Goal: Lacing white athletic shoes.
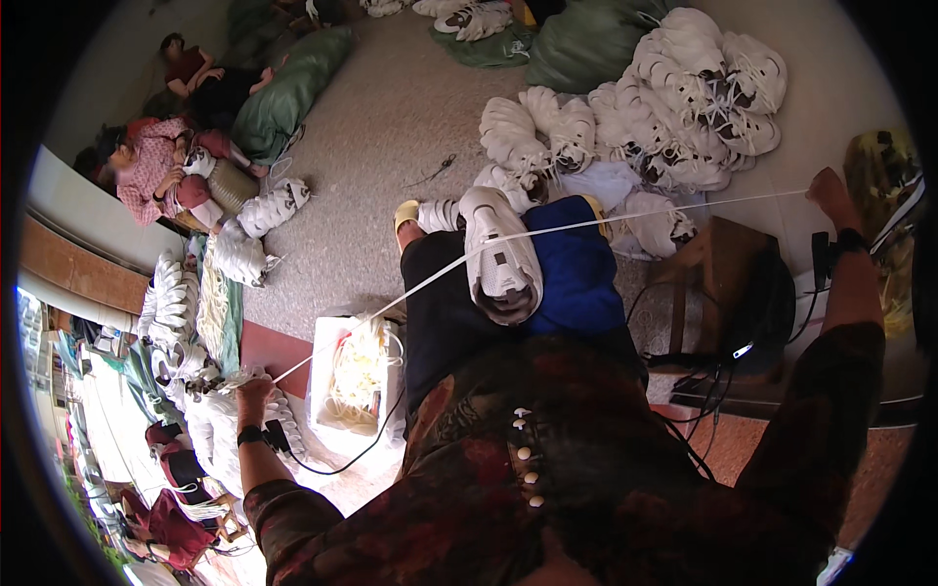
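Observation:
A long white shoelace is pulled taut between my two hands. Its left end is in my closed left hand, low at the left beside a white box. My right hand, raised far out to the right, is closed on the other end. Midway, the lace crosses a white sneaker, which lies on my lap with its toe pointing away from me and its heel opening nearest me. Whether the lace is threaded through the sneaker's eyelets I cannot tell.
At my left, the white box holds many pale laces. Bundled white sneakers are piled ahead and right. A brown box with cables stands by my right leg. Seated at the far left is another person, near green sacks.

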